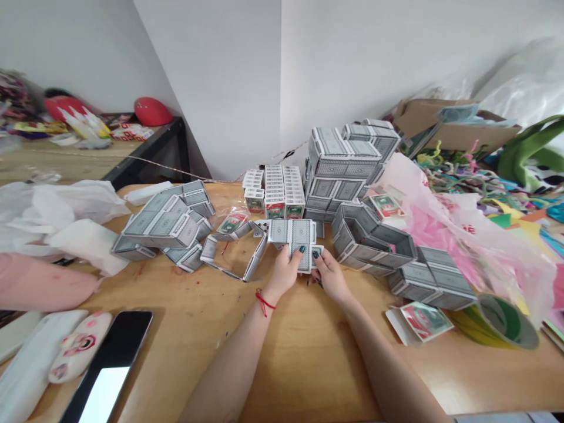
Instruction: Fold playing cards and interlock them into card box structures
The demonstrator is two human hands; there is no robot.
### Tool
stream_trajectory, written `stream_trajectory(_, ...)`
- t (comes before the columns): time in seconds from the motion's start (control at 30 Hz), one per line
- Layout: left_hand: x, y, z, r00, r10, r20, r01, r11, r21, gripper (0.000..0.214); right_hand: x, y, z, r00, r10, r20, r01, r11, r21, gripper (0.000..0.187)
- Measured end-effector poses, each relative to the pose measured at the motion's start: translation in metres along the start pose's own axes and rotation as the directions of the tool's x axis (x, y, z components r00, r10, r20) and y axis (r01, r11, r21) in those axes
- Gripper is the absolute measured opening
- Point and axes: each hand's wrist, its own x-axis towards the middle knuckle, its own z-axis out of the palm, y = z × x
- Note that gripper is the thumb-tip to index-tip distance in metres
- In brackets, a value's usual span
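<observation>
The left hand [286, 273] and right hand [331, 276] pinch cards [301, 235] between curled fingers above the table [304, 352], bare between the forearms; a thin frame [254, 262] and thick frame [352, 251] flank them.

Pale walls [211, 76] meet in a vertical edge behind a wooden table [295, 346] and dark-framed desk [83, 167].

Playing cards [301, 232]: smooth printed paper, faint sheen. Tabletop [291, 358]: wood-grained, smooth, softly glossy. Phone screen [136, 326]: slick, glassy. Tape roll [467, 328]: shiny yellow plastic. Cardboard box [462, 137]: matt brown. Pink bag [462, 252]: thin, crinkled plastic. Wall [396, 53]: matt, smooth from here.
</observation>
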Motion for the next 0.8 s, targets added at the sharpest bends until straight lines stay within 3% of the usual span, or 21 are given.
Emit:
stream_trajectory(0.13, 0.001, -0.002, 0.0, 0.989, 0.14, -0.048, -0.136, 0.987, 0.083, 0.022, 0.001, 0.001, -0.003, 1.0, -0.018, 0.001, 0.018, 0.997, -0.076, 0.034)
stream_trajectory(0.3, 0.0, -0.004, 0.0, 0.988, 0.13, -0.079, -0.122, 0.988, 0.098, 0.023, 0.001, 0.001, -0.008, 0.967, -0.208, -0.148, 0.154, 0.938, -0.312, 0.027)
stream_trajectory(0.4, -0.001, -0.005, -0.001, 0.98, 0.116, -0.165, -0.089, 0.983, 0.163, 0.033, -0.004, 0.004, -0.004, 0.868, -0.44, -0.231, 0.242, 0.78, -0.577, 0.029)
stream_trajectory(0.5, -0.002, -0.007, -0.003, 0.973, 0.128, -0.191, -0.082, 0.969, 0.235, 0.036, -0.011, 0.007, 0.003, 0.768, -0.625, -0.142, 0.285, 0.531, -0.798, 0.037)
stream_trajectory(0.57, -0.001, -0.007, -0.003, 0.972, 0.162, -0.172, -0.106, 0.95, 0.295, 0.036, -0.016, 0.01, 0.009, 0.747, -0.66, -0.086, 0.291, 0.44, -0.849, 0.046)
stream_trajectory(0.67, -0.001, -0.008, -0.002, 0.969, 0.216, -0.122, -0.157, 0.915, 0.372, 0.034, -0.021, 0.013, 0.017, 0.782, -0.62, -0.067, 0.288, 0.455, -0.843, 0.051)
stream_trajectory(0.8, -0.002, -0.008, 0.0, 0.962, 0.257, -0.09, -0.199, 0.887, 0.416, 0.033, -0.025, 0.013, 0.023, 0.838, -0.523, -0.158, 0.222, 0.59, -0.777, 0.05)
